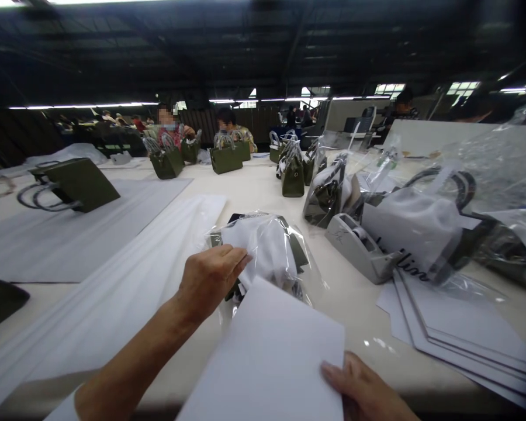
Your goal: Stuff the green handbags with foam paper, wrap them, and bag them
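While right hand (363, 389) pinches sheet (272, 356) edge, left hand (210, 278) grips bag (267, 251).

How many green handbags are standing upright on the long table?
4 clearly: two green handbags before the seated people at the far edge, one smaller between them, one mid-table. More may hide behind the plastic wrapping at right.

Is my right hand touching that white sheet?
Touching. The head view shows the right hand with thumb and fingers gripping the white sheet at its lower right corner.

white card (272, 351) | olive handbag (293, 175) | grey tape dispenser (360, 248) | cream table (263, 187)
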Demonstrator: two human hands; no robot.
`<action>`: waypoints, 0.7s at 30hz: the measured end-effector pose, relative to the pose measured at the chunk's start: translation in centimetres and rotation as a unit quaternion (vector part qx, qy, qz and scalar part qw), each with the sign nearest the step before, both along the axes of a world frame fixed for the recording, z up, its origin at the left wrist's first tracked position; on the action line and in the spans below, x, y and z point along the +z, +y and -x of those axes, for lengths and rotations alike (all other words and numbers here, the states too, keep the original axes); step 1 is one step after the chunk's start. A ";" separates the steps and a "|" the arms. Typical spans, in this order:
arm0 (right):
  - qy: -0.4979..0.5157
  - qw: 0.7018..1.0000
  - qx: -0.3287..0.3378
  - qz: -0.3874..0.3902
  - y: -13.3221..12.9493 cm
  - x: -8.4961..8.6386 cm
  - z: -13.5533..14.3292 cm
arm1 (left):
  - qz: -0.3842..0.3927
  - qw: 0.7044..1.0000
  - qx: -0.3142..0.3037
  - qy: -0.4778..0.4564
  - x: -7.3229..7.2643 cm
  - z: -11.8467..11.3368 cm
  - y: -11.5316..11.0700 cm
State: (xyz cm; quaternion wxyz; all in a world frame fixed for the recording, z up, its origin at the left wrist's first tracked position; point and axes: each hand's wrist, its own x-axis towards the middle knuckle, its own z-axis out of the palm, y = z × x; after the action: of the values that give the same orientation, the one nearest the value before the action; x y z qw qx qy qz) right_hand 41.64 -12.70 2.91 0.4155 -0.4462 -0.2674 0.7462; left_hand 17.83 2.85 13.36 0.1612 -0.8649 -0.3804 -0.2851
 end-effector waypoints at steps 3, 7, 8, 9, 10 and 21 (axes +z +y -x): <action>0.019 0.992 -0.125 0.001 2.3 1.4 1.4 | -0.002 0.999 -0.034 0.024 0.0 0.0 -0.4; 0.034 0.981 -0.191 -0.024 6.5 2.9 3.8 | -0.012 0.995 -0.082 0.064 -0.4 -0.2 -1.3; 0.043 0.979 -0.196 -0.031 7.7 3.2 4.6 | -0.017 0.993 -0.092 0.068 -0.6 -0.3 -1.5; 0.051 0.977 -0.205 -0.039 9.1 3.4 5.5 | -0.022 0.992 -0.099 0.070 -0.7 -0.5 -1.7; 0.056 0.973 -0.217 -0.049 10.4 3.6 6.3 | -0.025 0.992 -0.102 0.070 -1.0 -0.7 -1.8; 0.053 0.959 -0.258 -0.105 15.7 3.8 8.8 | 0.016 0.994 -0.104 -0.039 -5.8 -1.2 -0.6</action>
State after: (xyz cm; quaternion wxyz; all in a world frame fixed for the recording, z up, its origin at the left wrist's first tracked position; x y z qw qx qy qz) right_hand 32.87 2.96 6.75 0.6520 -0.4136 -0.1980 0.6039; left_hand 19.04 2.30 7.51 0.1017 -0.8904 -0.2990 -0.3278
